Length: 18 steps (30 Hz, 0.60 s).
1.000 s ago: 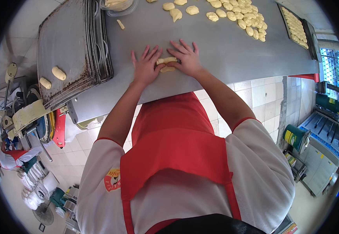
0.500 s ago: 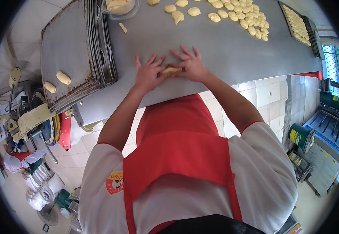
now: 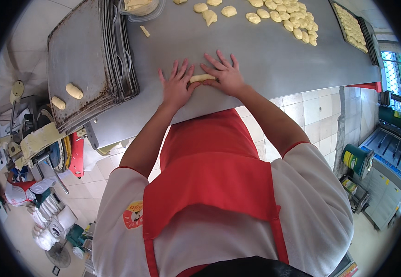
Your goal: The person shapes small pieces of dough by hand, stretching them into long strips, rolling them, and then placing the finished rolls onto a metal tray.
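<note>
A pale dough roll [image 3: 202, 78] lies crosswise on the metal worktable [image 3: 237, 55], between my hands. My left hand [image 3: 178, 85] touches the roll's left end, its fingers spread and its thumb at the near side. My right hand [image 3: 224, 74] is at the right end, fingers also spread, thumb along the near side. On the dark, worn baking trays [image 3: 85, 55] stacked at left sit two shaped dough rolls [image 3: 73, 91]. A small dough strip [image 3: 144, 31] lies beyond my left hand.
A plastic tub [image 3: 140, 11] of dough is at the back, several dough pieces [image 3: 297, 23] at back right, and a filled tray [image 3: 350, 27] at far right. A machine [image 3: 34, 143] stands left of the table, with a co-worker [image 3: 18, 194] behind it. The table's near edge is at my apron.
A second ago a flap of dough showed below the roll; now it is one narrow cylinder. My hands moved toward me, then slightly away again, with fingers still spread.
</note>
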### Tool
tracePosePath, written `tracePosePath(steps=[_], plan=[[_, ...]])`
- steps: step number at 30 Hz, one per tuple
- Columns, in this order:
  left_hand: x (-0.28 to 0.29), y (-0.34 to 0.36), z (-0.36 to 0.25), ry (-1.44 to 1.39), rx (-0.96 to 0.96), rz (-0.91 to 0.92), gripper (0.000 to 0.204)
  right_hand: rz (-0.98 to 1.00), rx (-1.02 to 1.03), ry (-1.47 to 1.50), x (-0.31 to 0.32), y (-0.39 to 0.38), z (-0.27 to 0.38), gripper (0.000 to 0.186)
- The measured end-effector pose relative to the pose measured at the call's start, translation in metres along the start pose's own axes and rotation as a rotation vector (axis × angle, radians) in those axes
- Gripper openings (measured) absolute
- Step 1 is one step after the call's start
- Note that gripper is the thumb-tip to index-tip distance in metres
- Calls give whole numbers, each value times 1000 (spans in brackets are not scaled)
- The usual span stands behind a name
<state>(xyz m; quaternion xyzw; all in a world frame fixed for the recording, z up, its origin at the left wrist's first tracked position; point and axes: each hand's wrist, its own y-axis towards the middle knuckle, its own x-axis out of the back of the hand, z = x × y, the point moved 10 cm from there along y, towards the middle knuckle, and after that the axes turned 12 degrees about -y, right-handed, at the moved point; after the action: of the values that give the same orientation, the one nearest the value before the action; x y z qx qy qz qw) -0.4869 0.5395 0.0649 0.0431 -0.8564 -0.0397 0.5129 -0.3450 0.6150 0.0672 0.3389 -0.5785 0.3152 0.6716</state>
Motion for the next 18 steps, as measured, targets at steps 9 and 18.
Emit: tracePosePath(steps=[9,18], plan=[[-1,-2,-4,14,34,12,62,-37,-80,-4,7,-2,-3,72],[-4,-8,-13,8,-34,55,58,-37,5,6,10,-10,4,65]])
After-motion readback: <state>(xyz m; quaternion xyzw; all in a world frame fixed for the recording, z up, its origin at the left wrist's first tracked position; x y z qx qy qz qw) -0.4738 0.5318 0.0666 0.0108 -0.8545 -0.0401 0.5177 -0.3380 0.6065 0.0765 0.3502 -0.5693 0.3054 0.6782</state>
